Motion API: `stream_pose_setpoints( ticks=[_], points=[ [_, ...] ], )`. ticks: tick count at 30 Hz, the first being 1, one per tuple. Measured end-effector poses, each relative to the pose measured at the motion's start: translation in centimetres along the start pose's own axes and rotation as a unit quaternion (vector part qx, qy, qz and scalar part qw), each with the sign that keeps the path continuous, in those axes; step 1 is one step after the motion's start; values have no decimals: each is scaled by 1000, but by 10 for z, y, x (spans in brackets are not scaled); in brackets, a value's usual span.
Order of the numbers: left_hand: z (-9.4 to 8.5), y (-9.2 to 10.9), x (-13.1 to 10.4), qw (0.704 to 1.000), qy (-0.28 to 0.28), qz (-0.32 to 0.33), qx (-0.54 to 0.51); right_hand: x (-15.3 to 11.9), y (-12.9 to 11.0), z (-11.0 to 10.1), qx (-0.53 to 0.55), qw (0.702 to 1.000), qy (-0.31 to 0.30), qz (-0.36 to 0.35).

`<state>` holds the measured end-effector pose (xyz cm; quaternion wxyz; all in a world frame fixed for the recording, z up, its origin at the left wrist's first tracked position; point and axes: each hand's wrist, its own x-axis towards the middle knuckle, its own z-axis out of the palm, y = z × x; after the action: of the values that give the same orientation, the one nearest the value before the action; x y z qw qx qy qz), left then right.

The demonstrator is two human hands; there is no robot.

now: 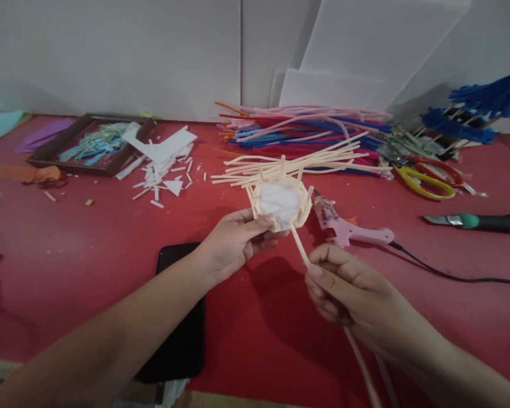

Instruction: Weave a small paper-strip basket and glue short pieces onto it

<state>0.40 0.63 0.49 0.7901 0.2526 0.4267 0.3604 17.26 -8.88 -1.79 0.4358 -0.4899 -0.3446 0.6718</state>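
My left hand (242,238) is closed on the near left edge of a small basket-like piece (280,201), with a white base and cream pipe cleaners standing up around its rim. Between the thumb and fingers of my right hand (335,280) is pinched a long cream pipe cleaner (300,246). One end of that strand meets the piece's near edge; the other trails down past my right hand. Just right of the piece lies a pink glue gun (352,231). Under my left forearm is a black phone (181,328).
Behind the piece lie cream pipe cleaners (238,174) and a coloured pile (297,127). White scraps (165,156) and a brown tray (80,166) are at left. Scissors (425,184), a utility knife (476,221) and the glue gun's cord (450,276) are at right.
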Motion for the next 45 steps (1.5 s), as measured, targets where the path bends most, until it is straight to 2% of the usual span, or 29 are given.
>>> stream_pose_setpoints(
  ticks=[2,4,6,9,11,13,15,19,26,32,35,39,42,45],
  points=[
    [0,0,0,1000,0,-4,8,-3,-2,-3,-97,995,30,-20],
    [-1,0,0,1000,-7,-3,15,-7,-3,-6,-239,966,65,-80],
    [-2,-1,-1,1000,-16,-1,20,-10,-3,-7,-375,900,123,-186],
    [-3,-2,-2,999,-34,-13,22,-13,-1,-6,-500,755,207,-370],
    [-3,-3,-3,998,-48,-23,24,-13,-1,-5,-552,672,220,-442],
    [-3,-3,-4,998,-58,-25,26,-12,-3,-5,-584,623,215,-473],
    [-3,-3,-4,997,-59,-27,28,-11,-7,-5,-601,596,208,-490],
    [-4,-3,-4,997,-63,-31,38,-12,-13,-5,-622,566,209,-499],
    [-8,-7,-3,991,-107,-37,67,-15,-14,-3,-657,528,189,-504],
    [-7,-6,-4,992,-90,-40,78,-14,-13,-6,-653,543,143,-508],
    [-6,-4,-4,993,-76,-34,84,-13,-9,-10,-650,550,152,-501],
    [-7,-3,-4,993,-70,-32,92,-12,-9,-12,-628,545,185,-524],
    [-8,-4,-3,992,-70,-33,101,-11,-17,-14,-625,541,168,-538],
    [-9,-5,-2,991,-71,-26,113,-9,-23,-17,-624,552,154,-531]
  ],
)
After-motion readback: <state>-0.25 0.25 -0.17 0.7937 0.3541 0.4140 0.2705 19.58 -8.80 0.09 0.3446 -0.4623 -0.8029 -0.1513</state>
